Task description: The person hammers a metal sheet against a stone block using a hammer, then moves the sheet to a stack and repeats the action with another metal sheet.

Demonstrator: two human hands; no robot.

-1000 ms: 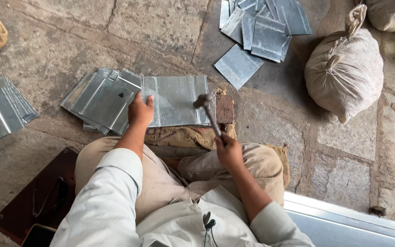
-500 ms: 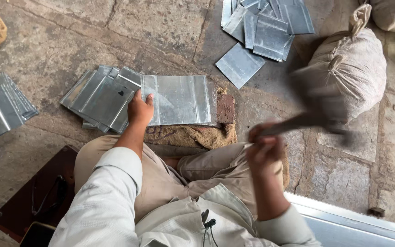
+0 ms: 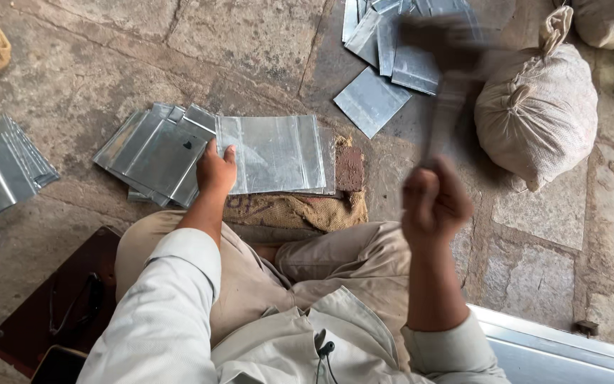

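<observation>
Left hand (image 3: 216,169) pressed flat on left edge of metal sheet (image 3: 275,153), sheet lying on burlap pad (image 3: 300,210) on stone floor. Right hand (image 3: 435,203) fisted round raised hammer (image 3: 449,64), blurred. Imo: pin sheet firm, fingers off strike line, land square.

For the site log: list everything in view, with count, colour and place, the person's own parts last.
metal sheet: one, silver-grey, flat on the block under the left hand
sheet stack: one pile, grey, left of that sheet
sheet pile: one, grey, scattered at top centre
side stack: one, grey, far left
burlap pad: one, tan, under the block
tied sack: one, off-white, right
hammer: one, dark, blurred, raised above the right hand
glasses: one pair, dark, on the brown board at lower left
left hand: pressing the sheet's left edge
right hand: gripping the hammer handle
</observation>
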